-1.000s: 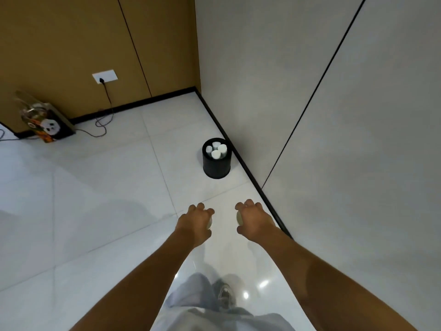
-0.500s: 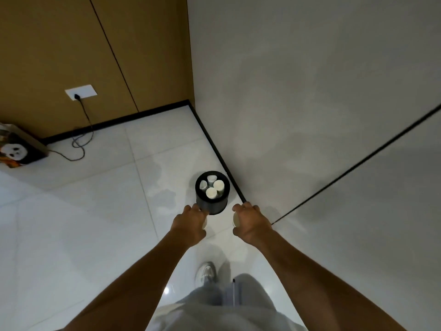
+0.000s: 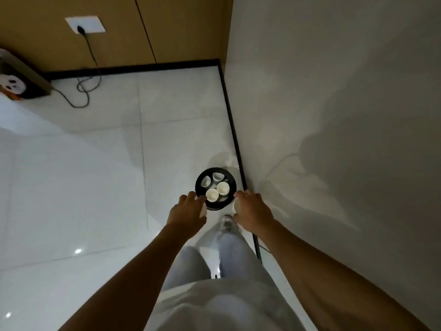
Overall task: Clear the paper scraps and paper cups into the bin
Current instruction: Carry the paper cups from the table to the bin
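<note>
A round black bin (image 3: 200, 180) stands on the white tiled floor close to the grey wall. Several white paper cups (image 3: 223, 187) lie inside it. My left hand (image 3: 188, 212) grips a white paper cup (image 3: 203, 209) just at the bin's near left rim. My right hand (image 3: 253, 210) grips another white paper cup (image 3: 237, 205) at the bin's near right rim. Both cups are mostly hidden by my fingers.
The grey wall (image 3: 334, 115) with a black skirting runs along the right. A wooden wall (image 3: 119, 27) at the back carries a socket (image 3: 85, 25) with a black cable (image 3: 83, 91) to a box with a panda picture (image 3: 16, 84) at far left. My legs and a shoe (image 3: 226, 223) are below the bin.
I have walked up to the bin; it now lies directly beyond my hands and I look down into it. Both hands still grip their cups.
</note>
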